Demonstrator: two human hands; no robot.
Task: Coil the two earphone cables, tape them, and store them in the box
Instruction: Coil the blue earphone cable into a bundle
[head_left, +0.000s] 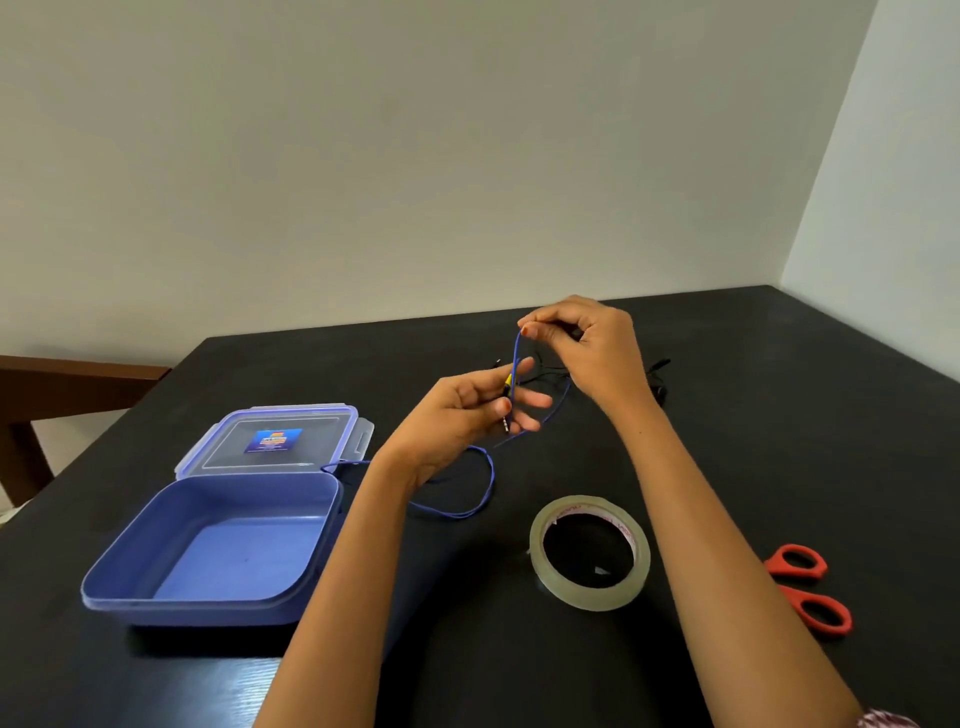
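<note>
Scissors (826, 613) with orange-red handles are lying near the right edge of the table (779, 441), their blades hidden by the right forearm. A roll of clear tape (589, 597) is sitting flat between the two forearms, near the scissors. On the left, the blue box (197, 613) is standing open, with its lid (228, 447) lying flat just behind it. The left forearm is crossing in front of the box's right corner. A brown chair (62, 384) is showing beyond the table's left edge.

Above the middle of the table, the left hand (462, 410) is holding the plug end of the blue earphone cable (485, 488), with thumb and fingers (535, 400) curling around it. The right hand (587, 343) is pinching the same cable higher up between thumb and forefinger, holding a short stretch upright between the hands. The rest of the blue cable is trailing in a loose loop on the table toward the box. The black earphone cable (660, 366) is lying behind the hands, blending into the dark table, and the right hand is covering most of it.
</note>
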